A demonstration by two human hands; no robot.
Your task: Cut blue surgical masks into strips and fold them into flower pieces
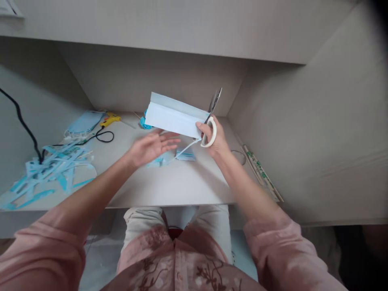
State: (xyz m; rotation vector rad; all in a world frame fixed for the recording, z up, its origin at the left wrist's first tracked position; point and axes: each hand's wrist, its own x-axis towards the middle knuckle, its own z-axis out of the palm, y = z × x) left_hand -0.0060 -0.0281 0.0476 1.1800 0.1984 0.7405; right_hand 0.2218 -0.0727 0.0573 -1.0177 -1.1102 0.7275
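My right hand (216, 136) holds scissors (209, 131) with white handles, the blades pointing up and away. The same hand pinches the right end of a face mask (174, 118), a pale, pleated rectangle, between thumb and fingers. A thin white strip (188, 148) dangles below that grip toward the table. Just under the mask's left half is my left hand (153, 146), palm up with its fingers apart, holding nothing. It is slightly blurred. Below the hands, small light blue cut pieces (185, 155) lie on the table.
Blue and white cut strips (57, 171) are heaped at the left. Behind them lie a stack of face masks (85, 122) and a yellow glue gun (110, 119) with a black cord. A blue rolled piece (145, 121) sits farther back. Thin sticks (262, 171) lie along the right wall.
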